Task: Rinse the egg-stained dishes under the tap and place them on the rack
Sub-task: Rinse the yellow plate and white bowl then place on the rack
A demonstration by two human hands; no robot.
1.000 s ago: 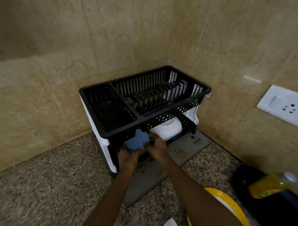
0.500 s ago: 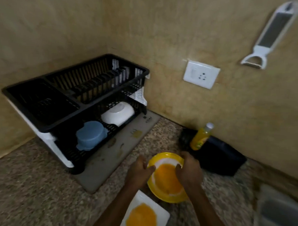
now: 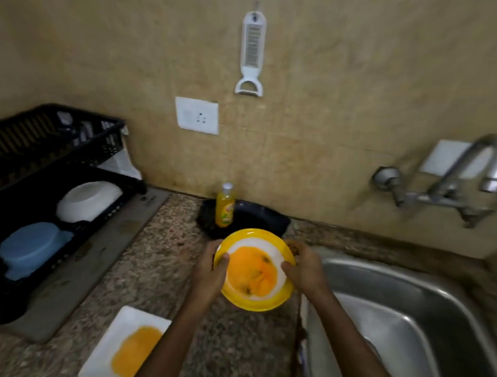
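My left grip [image 3: 209, 275] and right grip [image 3: 306, 269] clasp the yellow plate [image 3: 260, 305] by its opposite edges, each thumb hooked over the rim and the fingers hidden beneath. The plate is round and glossy, yellow at the rim and white inside, with a broad orange egg smear [image 3: 252, 271] flecked with dark bits across its well. It sits between my grips over the speckled stone bench [image 3: 159, 241], just left of the sink [image 3: 407, 306], a smooth steel basin with rounded corners.

Nearer me, beside my left forearm, a white square plate [image 3: 127, 318] lies flat on the bench, also smeared orange. Just beyond the grips a small yellow soap bottle [image 3: 225, 206] with a pale cap stands upright before a dark, blurred object I cannot make out.

Far left of the grips is the rack [image 3: 54, 114], black plastic lattice in two tiers, on a grey mat [image 3: 96, 255]. Its lower tier holds an upturned white bowl [image 3: 88, 200] and an upturned matt blue bowl [image 3: 31, 253].

Up and right of my right grip, the metal tap [image 3: 455, 180] juts from the tan wall.
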